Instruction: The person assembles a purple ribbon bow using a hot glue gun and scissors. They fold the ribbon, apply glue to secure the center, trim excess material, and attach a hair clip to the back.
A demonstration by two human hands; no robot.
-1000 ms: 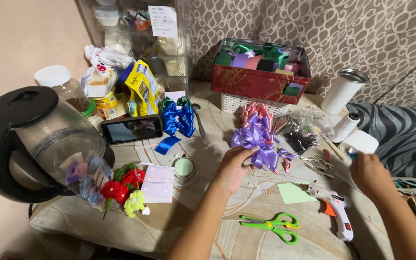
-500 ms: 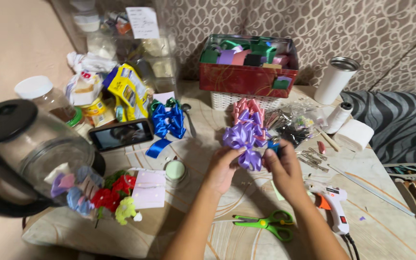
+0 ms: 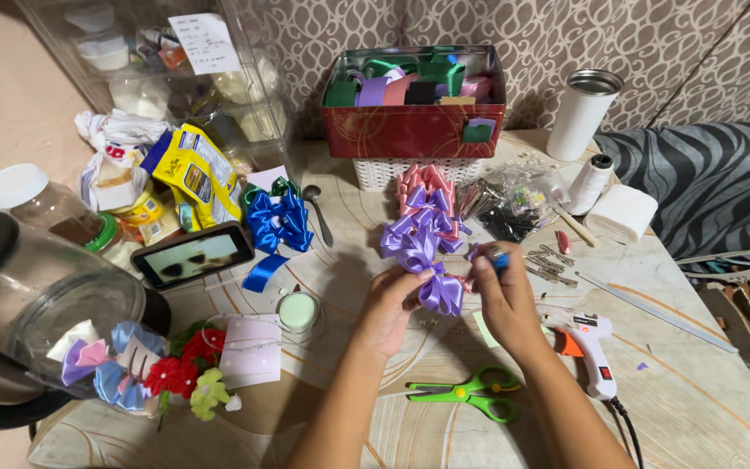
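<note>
- The fingers of the left hand [image 3: 390, 301] pinch the lower loops of the purple ribbon bow [image 3: 427, 252], likely to steady it above the desk [image 3: 679, 391].
- The right hand [image 3: 498, 295] sits just beside the bow, its fingers pressed around a small blue object [image 3: 498, 258], whose kind I cannot tell.
- The bow is near the desk's middle; its long axis runs away from the person, its loops fanning outward toward a pink bow [image 3: 425, 187] behind it.
- Near the right wrist lies a white glue gun [image 3: 588, 343]; green scissors [image 3: 466, 393] lie between the forearms.
- Farther out: a blue bow [image 3: 278, 221], a phone [image 3: 191, 254], and a red tin [image 3: 414, 104] of ribbon rolls.
</note>
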